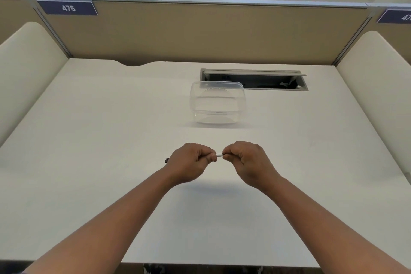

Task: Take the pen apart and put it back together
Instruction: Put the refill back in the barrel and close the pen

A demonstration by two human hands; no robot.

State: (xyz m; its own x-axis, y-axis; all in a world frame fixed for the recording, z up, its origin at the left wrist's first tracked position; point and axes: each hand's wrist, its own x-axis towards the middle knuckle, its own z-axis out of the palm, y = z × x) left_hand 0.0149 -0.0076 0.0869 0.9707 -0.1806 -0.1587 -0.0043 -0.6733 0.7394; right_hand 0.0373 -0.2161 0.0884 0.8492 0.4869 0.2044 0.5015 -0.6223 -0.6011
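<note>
Both bare forearms reach forward from the bottom corners and converge over the middle of the desk [89,118], wrists slightly bent, knuckles up. The left hand [190,162] is curled into a loose fist around the pen [219,155], thumb and forefinger pinching it near the exposed part. The right hand [244,159] mirrors it, fingers folded in and fingertips nipping the pen's other end. The 2 hands sit nearly knuckle to knuckle, held just above the surface, with a soft shadow beneath them.

Only a short white cylindrical stretch of the pen shows in the gap between the hands. A small dark tip [167,160] pokes out past the outer side of the left hand; it is probably the pen's far end, though it is too small to be sure. Whether the pen is whole or partly separated cannot be told.

The desk is a smooth, matte, off-white slab. Beyond the hands, well apart from them, stands a clear plastic container [217,102] with rounded corners, thin and glossy. Behind it a rectangular grey cable hatch [253,79] is set into the desk, its lid tilted open on a dark cavity. A tan fabric partition [200,33] with a metal top rail backs the desk and carries a dark blue plate [67,8] reading 475. Cream rounded side panels [29,58] flank the desk.
</note>
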